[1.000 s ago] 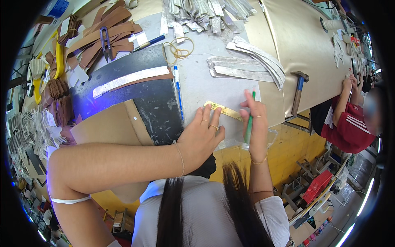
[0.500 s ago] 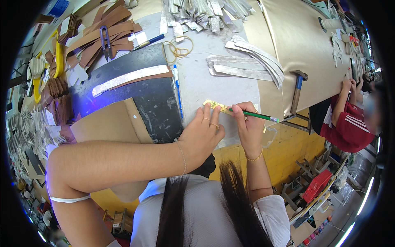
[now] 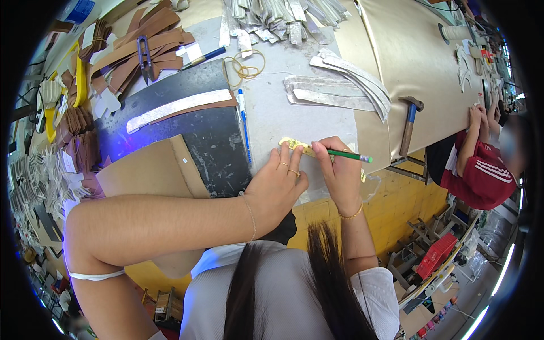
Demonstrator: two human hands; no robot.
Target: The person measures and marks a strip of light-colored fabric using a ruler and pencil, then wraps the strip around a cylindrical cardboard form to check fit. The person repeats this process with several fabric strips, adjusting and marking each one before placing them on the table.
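Observation:
My left hand (image 3: 279, 181) lies with its fingers stretched over a narrow yellow patterned strip (image 3: 293, 142), pressing it to the grey sheet on the table. Most of the strip is hidden beneath both hands; a small yellow bit shows past my right wrist. A green pencil (image 3: 352, 155) is gripped in my right hand (image 3: 340, 173), its white eraser end pointing right and its tip down by the strip, close to my left fingertips. A blue-and-white pen (image 3: 244, 122) lies just left of the strip.
A black board (image 3: 215, 153) carries a white curved strip (image 3: 178, 109) and a tan panel (image 3: 156, 170). Beyond are silver strips (image 3: 334, 90), thread snips (image 3: 145, 59) and brown strips (image 3: 122, 62). A hammer (image 3: 408, 124) rests at the right edge; a person in red (image 3: 481, 170) sits farther right.
My right hand and the pencil have shifted slightly left along the strip, toward my left fingers. My left hand stays in place.

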